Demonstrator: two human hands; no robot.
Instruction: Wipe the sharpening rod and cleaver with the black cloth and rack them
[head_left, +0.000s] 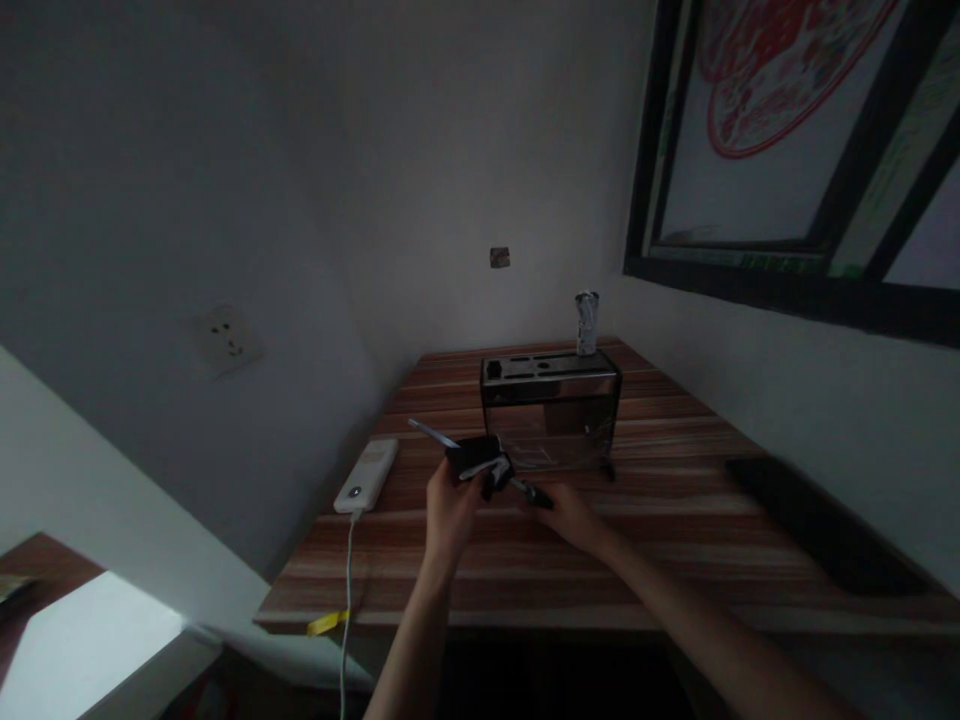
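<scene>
My right hand (566,515) is closed round the black handle (537,494) of what looks like a slim knife. Its pale blade (431,432) points up and to the left, past my left hand. A black cloth (474,456) with a white edge is bunched round the middle of the blade, and my left hand (452,505) grips it there. Just behind both hands stands a knife block (551,388) with a slotted dark top and a see-through front. The dim light hides the fine detail of the blade.
A white power bank (367,476) with a white cable (349,570) lies at the table's left edge, near a yellow strip (327,624). A crumpled silvery object (587,322) stands on or behind the block. A flat black object (825,525) lies along the right wall.
</scene>
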